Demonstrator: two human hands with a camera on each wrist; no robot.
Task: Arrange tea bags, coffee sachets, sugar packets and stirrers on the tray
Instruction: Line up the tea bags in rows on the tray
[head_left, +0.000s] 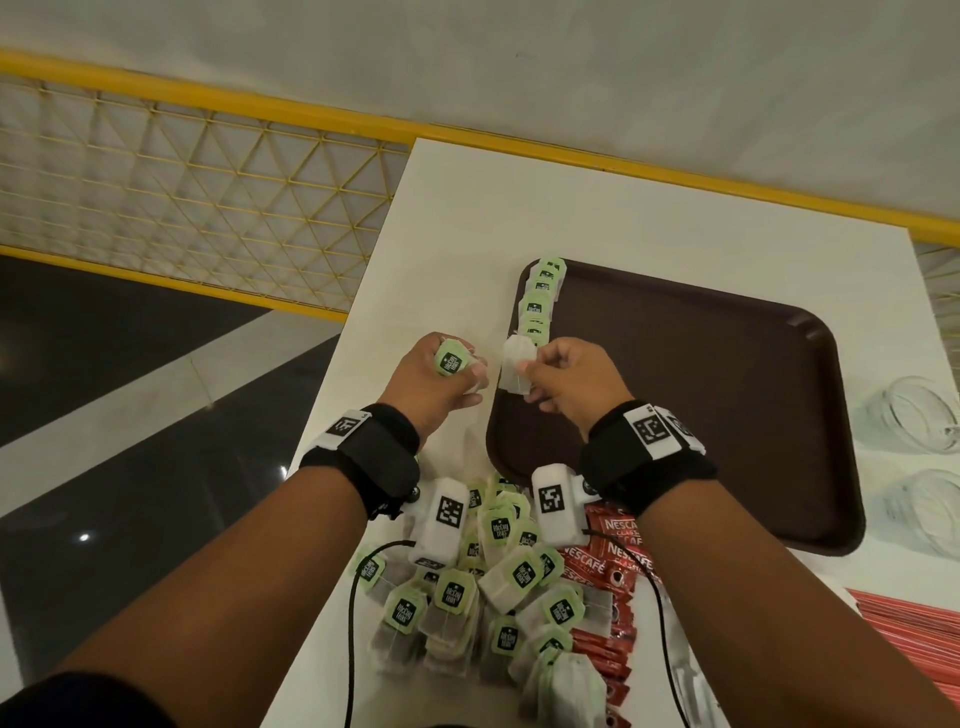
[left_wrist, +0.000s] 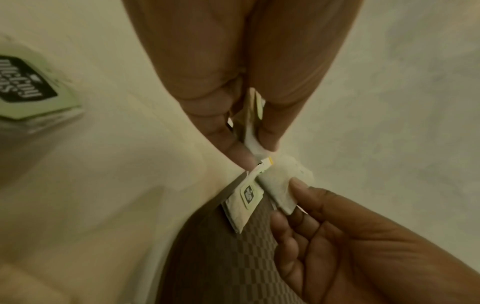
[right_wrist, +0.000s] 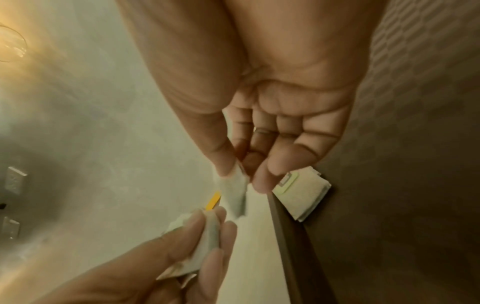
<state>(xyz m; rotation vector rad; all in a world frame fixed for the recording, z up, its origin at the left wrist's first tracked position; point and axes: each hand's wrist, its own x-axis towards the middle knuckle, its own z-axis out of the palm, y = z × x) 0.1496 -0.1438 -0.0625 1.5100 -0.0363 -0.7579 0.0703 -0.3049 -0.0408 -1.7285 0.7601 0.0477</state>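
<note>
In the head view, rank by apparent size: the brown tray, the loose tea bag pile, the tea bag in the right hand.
1. Brown tray.
2. Tea bag pile, nearer the camera, so flattered.
3. Tea bag pinched by the right hand.

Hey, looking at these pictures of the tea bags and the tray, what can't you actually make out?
- Sugar packets: none recognisable in any view.
- Pile of tea bags: head view, partly hidden by both wrist cameras and forearms.
- Coffee sachets: right forearm covers most.
- Stirrers: cut off by the right edge.
- Tea bags in the left hand: number unclear, fingers cover them.
- Glass jars: cut by the edge.
</note>
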